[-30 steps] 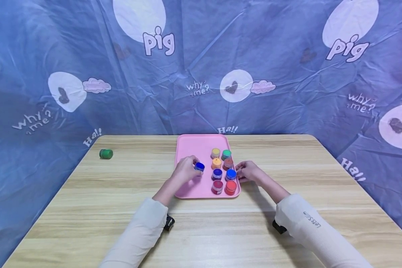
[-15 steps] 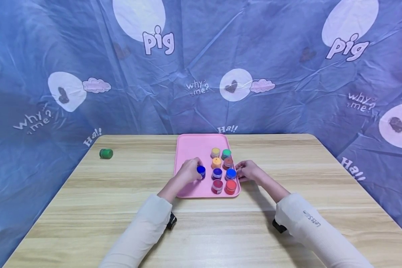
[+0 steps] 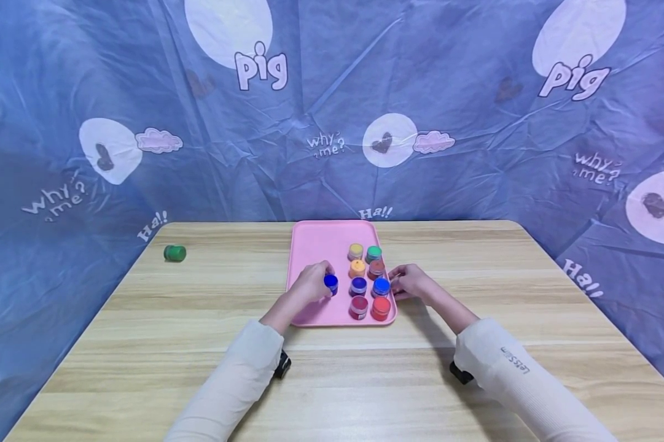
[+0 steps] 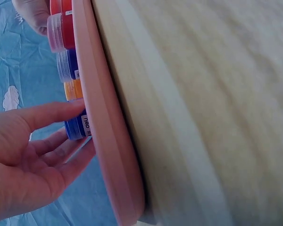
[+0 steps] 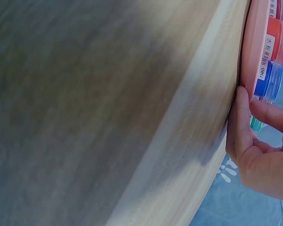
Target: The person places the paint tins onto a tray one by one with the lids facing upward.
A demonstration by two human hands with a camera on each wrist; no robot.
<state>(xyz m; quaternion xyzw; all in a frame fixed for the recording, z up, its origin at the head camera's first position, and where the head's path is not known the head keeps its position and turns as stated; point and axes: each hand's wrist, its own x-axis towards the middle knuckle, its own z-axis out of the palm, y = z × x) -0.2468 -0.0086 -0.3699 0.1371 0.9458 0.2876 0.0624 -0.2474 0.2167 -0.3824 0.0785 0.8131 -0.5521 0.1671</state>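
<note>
A blue paint jar [image 3: 331,283] stands on the pink tray [image 3: 323,236], left of two columns of jars. My left hand [image 3: 309,283] pinches it between thumb and fingers; in the left wrist view the jar [image 4: 76,128] sits upright against the tray floor. Closest to it on the right is a dark blue jar [image 3: 358,286]. At the tray's right rim, my right hand [image 3: 413,282] grips the edge, thumb on the rim and fingers along the outside, beside a bright blue jar [image 3: 381,287]. Part of the held jar is hidden by the fingers.
Other jars on the tray include yellow [image 3: 355,252], green [image 3: 374,254], orange [image 3: 357,269], brown [image 3: 376,269], dark red [image 3: 359,307] and red-orange [image 3: 381,309]. A green jar [image 3: 174,253] lies on its side at the far left of the wooden table [image 3: 226,282].
My left hand has moved the blue jar slightly toward me, from tilted to upright on the tray, and shows only a slight shift in the last half second. The right hand has stayed put.
</note>
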